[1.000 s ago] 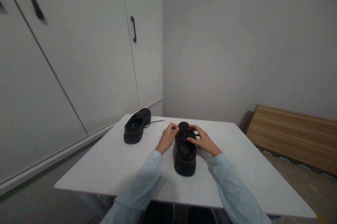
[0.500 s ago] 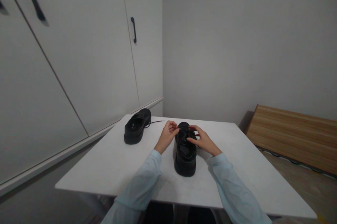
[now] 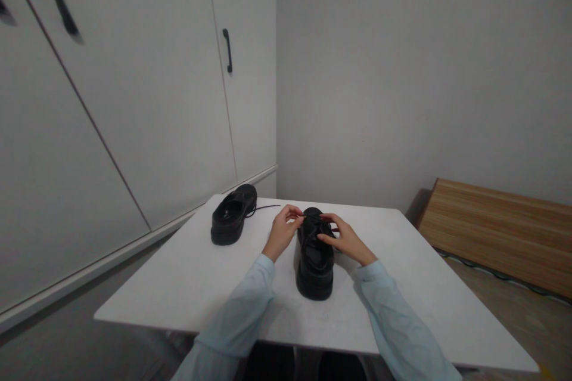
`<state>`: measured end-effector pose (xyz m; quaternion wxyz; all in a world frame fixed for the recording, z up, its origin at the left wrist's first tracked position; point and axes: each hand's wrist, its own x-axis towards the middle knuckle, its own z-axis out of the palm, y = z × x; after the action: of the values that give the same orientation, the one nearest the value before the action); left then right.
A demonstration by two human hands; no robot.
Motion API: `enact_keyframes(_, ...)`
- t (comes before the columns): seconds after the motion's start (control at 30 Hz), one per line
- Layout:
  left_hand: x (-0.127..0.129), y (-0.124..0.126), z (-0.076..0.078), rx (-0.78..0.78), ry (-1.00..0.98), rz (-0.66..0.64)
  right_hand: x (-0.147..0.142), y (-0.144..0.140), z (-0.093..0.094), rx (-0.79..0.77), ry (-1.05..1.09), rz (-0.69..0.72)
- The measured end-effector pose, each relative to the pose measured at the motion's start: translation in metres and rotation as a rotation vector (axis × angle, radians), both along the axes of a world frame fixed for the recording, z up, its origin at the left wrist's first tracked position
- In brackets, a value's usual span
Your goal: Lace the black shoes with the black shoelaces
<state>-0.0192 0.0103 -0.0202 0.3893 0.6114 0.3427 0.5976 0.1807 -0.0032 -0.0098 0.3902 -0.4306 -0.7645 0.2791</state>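
Note:
A black shoe stands in the middle of the white table, heel toward me. My left hand is at its left side, fingers pinched on a thin black lace near the far end. My right hand is at the shoe's right side, its fingers pinching the lace too. A second black shoe sits at the table's far left, with a loose lace trailing to the right.
White cabinet doors with a black handle fill the left. A grey wall rises behind the table. A wooden board lies low on the right, a cable running on the floor beneath it.
My left hand has shifted slightly up and away along the shoe, drawing the lace. The right hand and both shoes stay almost where they were.

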Motion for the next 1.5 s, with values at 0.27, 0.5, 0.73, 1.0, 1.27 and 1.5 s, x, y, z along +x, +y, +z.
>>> enact_keyframes(0.27,-0.005,0.001,-0.002,0.021,0.158,0.095,0.0,0.0,-0.001,-0.003,0.013,0.003)
enact_keyframes(0.5,-0.008,-0.001,0.0,0.011,0.298,0.101,0.001,0.001,-0.002,0.002,0.008,0.007)
enact_keyframes(0.73,-0.011,-0.001,-0.001,0.045,0.433,0.152,0.001,0.0,0.0,0.004,-0.005,0.001)
enact_keyframes(1.0,-0.011,0.0,0.001,0.041,0.311,0.175,0.001,0.0,0.0,0.019,-0.025,-0.002)
enact_keyframes(1.27,-0.011,0.0,0.009,-0.09,-0.064,0.062,0.001,0.0,0.0,0.007,-0.002,-0.005)
enact_keyframes(1.5,-0.011,-0.004,0.014,-0.155,-0.265,0.034,0.001,0.0,0.0,0.018,-0.006,-0.011)
